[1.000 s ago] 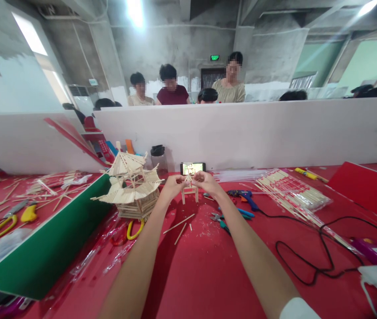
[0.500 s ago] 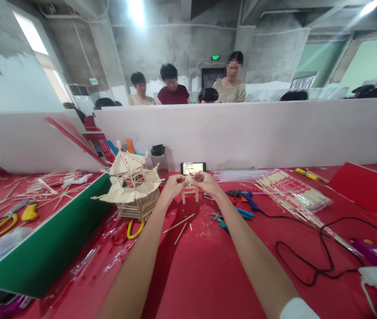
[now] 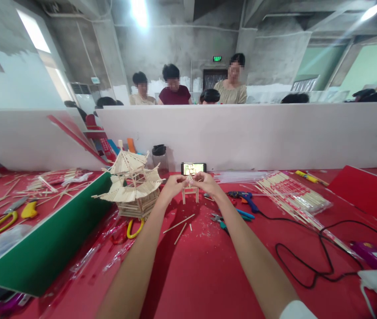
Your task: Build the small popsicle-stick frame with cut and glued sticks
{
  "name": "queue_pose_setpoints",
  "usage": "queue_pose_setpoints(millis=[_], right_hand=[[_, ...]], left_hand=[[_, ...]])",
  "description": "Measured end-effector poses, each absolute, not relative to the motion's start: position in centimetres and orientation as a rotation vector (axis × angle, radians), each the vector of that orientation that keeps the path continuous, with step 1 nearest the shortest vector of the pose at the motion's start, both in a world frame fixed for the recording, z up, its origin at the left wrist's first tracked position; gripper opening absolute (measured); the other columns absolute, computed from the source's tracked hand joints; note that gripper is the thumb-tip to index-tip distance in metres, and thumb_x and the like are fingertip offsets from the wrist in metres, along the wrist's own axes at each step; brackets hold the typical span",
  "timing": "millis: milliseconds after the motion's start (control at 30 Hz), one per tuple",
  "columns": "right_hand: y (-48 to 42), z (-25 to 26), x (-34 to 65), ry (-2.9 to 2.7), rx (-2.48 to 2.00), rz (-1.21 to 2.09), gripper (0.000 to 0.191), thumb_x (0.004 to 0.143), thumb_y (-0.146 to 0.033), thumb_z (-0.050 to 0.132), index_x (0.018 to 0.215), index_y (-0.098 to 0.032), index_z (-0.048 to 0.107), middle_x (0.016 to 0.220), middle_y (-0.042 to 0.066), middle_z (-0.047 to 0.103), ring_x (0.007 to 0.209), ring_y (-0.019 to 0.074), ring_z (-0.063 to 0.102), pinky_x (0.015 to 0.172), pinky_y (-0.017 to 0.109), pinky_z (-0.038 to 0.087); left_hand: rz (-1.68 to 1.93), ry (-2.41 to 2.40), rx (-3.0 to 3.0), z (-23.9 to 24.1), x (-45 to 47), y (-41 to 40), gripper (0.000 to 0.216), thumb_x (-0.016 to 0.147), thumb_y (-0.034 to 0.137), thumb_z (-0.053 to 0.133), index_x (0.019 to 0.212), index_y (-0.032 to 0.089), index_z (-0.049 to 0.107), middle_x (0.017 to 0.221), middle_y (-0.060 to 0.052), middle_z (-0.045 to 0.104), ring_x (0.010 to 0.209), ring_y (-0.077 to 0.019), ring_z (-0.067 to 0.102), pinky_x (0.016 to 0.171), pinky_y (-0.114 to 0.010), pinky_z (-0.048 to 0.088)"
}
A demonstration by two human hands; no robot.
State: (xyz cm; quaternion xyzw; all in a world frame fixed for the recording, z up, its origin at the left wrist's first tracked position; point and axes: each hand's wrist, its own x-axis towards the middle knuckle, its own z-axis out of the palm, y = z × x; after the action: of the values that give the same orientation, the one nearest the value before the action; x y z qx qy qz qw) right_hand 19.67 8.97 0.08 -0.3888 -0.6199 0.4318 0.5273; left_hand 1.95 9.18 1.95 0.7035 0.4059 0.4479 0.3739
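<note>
Both my hands meet at the top of a small wooden stick frame (image 3: 191, 190) that stands on legs on the red table (image 3: 201, 274). My left hand (image 3: 174, 185) has its fingers pinched at the upper left of the frame. From the other side my right hand (image 3: 207, 183) pinches at its upper right. The fingertips hide the exact pieces between them. Just behind the frame a phone (image 3: 200, 168) leans upright with a lit screen. A larger stick pavilion (image 3: 135, 195) with two tiered roofs stands left of my left hand.
Right of my arm lie a blue glue gun (image 3: 244, 196) with its black cord (image 3: 294, 219), pliers (image 3: 220, 220) and bagged sticks (image 3: 294, 191). Yellow-handled scissors (image 3: 135, 228) and a green board (image 3: 55, 239) are at left. A white partition (image 3: 258, 137) closes the back; people stand beyond it.
The view has shifted very slightly. My fingertips have sunk a little closer onto the top of the small frame; the things on the table are unmoved.
</note>
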Motion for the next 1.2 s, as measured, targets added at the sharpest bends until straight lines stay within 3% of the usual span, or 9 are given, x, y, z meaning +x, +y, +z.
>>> queue_pose_setpoints(millis=[333,500,800,1200], right_hand=[[8.83,0.36,19.46,-1.501,-0.951,0.998,0.043,0.058,-0.049,0.081,0.076,-0.019,0.056,0.075,0.000,0.059,0.067,0.0141,0.053,0.066,0.028,0.043],[9.16,0.02,19.62,-1.511,-0.926,0.981,0.040,0.064,-0.051,0.077,0.077,-0.019,0.056,0.072,-0.001,0.057,0.066,0.0137,0.053,0.066,0.028,0.044],[9.02,0.04,19.54,-1.514,-0.926,0.978,0.042,0.061,-0.049,0.080,0.078,-0.019,0.056,0.074,-0.001,0.058,0.067,0.0135,0.054,0.066,0.026,0.044],[9.42,-0.42,19.54,-1.527,-0.938,0.946,0.043,0.062,-0.052,0.078,0.080,-0.019,0.057,0.073,-0.002,0.059,0.066,0.0135,0.054,0.066,0.026,0.045]], left_hand=[[1.179,1.050,1.871,1.41,1.93,9.56,0.042,0.074,0.054,0.065,0.064,0.013,0.065,0.056,0.002,0.053,0.055,-0.0112,0.044,0.057,-0.025,0.034],[1.165,1.071,1.897,1.15,1.83,9.81,0.040,0.076,0.051,0.062,0.064,0.013,0.064,0.056,0.003,0.050,0.056,-0.0111,0.043,0.056,-0.024,0.031],[1.123,1.015,1.817,1.15,1.52,10.08,0.034,0.067,0.045,0.070,0.073,0.011,0.068,0.065,0.000,0.063,0.062,-0.0134,0.053,0.064,-0.025,0.040],[1.097,1.035,1.831,1.53,1.47,9.66,0.029,0.069,0.039,0.069,0.076,0.011,0.068,0.067,-0.001,0.065,0.064,-0.0137,0.054,0.065,-0.025,0.041]])
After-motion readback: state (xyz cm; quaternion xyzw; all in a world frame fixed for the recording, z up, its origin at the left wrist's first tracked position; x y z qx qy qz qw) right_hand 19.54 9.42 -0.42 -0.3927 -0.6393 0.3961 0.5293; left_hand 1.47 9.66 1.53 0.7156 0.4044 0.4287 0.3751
